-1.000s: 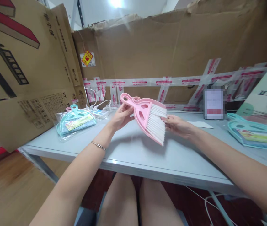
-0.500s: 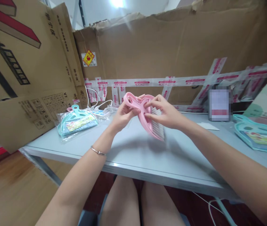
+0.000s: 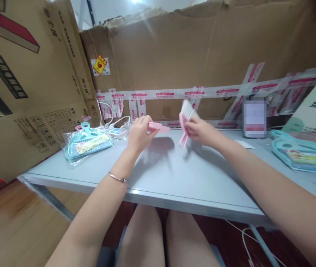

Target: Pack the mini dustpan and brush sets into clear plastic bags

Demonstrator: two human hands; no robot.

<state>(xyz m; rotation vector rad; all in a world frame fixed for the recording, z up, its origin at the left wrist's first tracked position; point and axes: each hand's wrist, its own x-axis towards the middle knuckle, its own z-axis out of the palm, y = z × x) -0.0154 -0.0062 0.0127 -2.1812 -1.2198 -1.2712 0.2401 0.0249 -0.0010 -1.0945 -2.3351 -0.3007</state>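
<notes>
My left hand point(image 3: 137, 132) is closed on a pink dustpan point(image 3: 159, 128), held flat and edge-on above the grey table point(image 3: 174, 178). My right hand point(image 3: 198, 129) is closed on a small pink brush point(image 3: 185, 120) with white bristles pointing up; its handle points down towards the table. The two pink pieces are apart, a short gap between them. A thin bracelet sits on my left wrist.
A bagged teal dustpan-and-brush set point(image 3: 87, 142) lies at the table's left. More teal sets point(image 3: 302, 154) are stacked at the right. White cables point(image 3: 113, 124) and a small blurred box point(image 3: 254, 115) sit at the back. Cardboard walls point(image 3: 202, 48) surround the table.
The pink brush and dustpan were held together; my right hand has pulled the brush out and turned its bristles upward, while my left hand tipped the dustpan flat.
</notes>
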